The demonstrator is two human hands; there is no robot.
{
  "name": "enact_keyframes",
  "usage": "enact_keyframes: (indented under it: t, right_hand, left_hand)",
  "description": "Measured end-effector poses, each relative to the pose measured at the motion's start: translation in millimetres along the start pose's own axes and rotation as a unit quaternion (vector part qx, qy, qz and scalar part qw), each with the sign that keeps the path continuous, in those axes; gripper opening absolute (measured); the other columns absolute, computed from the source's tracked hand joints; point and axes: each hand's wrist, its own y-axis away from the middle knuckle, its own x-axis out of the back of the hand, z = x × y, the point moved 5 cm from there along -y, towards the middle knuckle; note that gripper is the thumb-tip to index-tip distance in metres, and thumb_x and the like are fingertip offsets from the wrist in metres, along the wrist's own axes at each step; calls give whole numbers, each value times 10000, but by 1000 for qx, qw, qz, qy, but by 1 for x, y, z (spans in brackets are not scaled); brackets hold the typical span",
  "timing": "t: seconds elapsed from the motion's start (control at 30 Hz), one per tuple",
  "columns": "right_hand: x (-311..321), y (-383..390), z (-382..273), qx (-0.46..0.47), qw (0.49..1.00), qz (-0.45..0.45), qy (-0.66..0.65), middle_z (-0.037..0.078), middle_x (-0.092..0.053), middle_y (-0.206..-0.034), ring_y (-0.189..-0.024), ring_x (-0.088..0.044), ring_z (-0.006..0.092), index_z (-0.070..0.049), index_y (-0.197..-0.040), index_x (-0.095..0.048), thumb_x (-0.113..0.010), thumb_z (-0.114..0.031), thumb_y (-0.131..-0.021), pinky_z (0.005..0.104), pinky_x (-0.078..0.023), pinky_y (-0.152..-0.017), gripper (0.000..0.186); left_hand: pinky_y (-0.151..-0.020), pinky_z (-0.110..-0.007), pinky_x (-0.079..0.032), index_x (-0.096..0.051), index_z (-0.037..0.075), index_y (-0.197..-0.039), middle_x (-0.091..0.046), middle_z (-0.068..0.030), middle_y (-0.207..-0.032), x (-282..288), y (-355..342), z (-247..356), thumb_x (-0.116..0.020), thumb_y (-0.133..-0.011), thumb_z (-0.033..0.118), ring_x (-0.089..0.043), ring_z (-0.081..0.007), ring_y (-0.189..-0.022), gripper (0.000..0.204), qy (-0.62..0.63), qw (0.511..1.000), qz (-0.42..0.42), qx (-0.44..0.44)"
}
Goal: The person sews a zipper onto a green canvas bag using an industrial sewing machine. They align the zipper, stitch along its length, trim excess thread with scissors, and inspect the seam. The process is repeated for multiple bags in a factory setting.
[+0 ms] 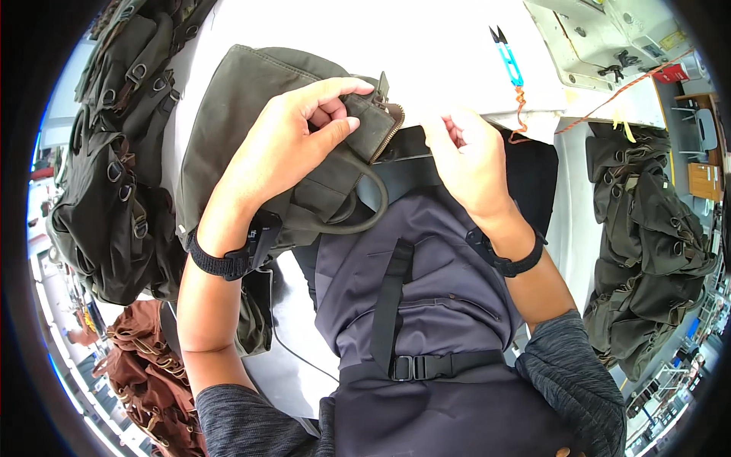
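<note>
An olive bag (236, 99) with a looped handle lies at the table's front edge, left of centre. My left hand (293, 133) is curled on its top corner, fingers gripping the flap beside an open brass-toothed zip (389, 136). Just right of the zip, my right hand (468, 164) has its fingertips pinched together; whatever they hold is too small to make out. Beyond it, blue-handled thread snips (511, 65) lie on the white table (449, 46), tied to an orange coiled cord.
Piled dark olive bags (106, 221) line the left, with rust-brown bags (145, 365) below them. Another olive pile (640, 244) hangs at the right. A white machine body (594, 42) stands at the back right. My lap has a grey apron (411, 305) with a buckled strap.
</note>
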Motion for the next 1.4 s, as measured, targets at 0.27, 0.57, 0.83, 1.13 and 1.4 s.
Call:
enact_keyframes:
  t: [0.27, 0.57, 0.83, 1.13, 1.4]
  right_hand:
    - [-20, -4, 2, -91, 914, -63, -391, 116, -698, -948, -780, -662, 157, 17, -1062, -650, -570, -184, -1092, 292, -515, -658, 219]
    - [0, -22, -2, -15, 983, -81, -162, 30, -655, -733, -662, -620, 90, 17, -915, -647, -543, -165, -1082, 263, -515, -639, 268]
    - [-6, -4, -18, -22, 994, -110, 6, 118, -747, -857, -637, -657, 123, 25, -1112, -737, -767, -309, -942, 288, -521, -627, 376]
    - [-35, 1, 4, -229, 886, -102, -391, 119, -703, -886, -702, -734, 200, 57, -1085, -679, -666, -249, -1044, 287, -585, -599, 309]
    - [-31, 2, 9, -228, 879, -106, -405, 116, -704, -930, -750, -735, 198, 41, -1074, -674, -624, -289, -1070, 293, -581, -613, 334]
  left_hand:
    - [-652, -224, -444, -660, 106, -1357, -542, 38, -828, -5, -1, 2, -791, -898, 39, -470, -46, -688, 482, -28, 999, 20, -21]
    - [-597, -231, -393, -632, 109, -1354, -455, 44, -769, -4, -6, -1, -815, -860, 14, -403, -53, -636, 535, -67, 996, 16, -47]
    - [-602, -224, -394, -628, 77, -1286, -457, 45, -772, -6, -7, 2, -783, -866, -35, -403, -47, -634, 462, -59, 997, 38, -34]
    - [-633, -260, -431, -640, 17, -1055, -498, -15, -786, -12, -3, 12, -739, -930, 31, -446, -103, -664, 160, -151, 980, 121, -41]
    - [-663, -297, -456, -560, 22, -1030, -547, -44, -815, -8, 4, 17, -597, -1032, 48, -526, -112, -727, 46, -141, 981, 117, -62]
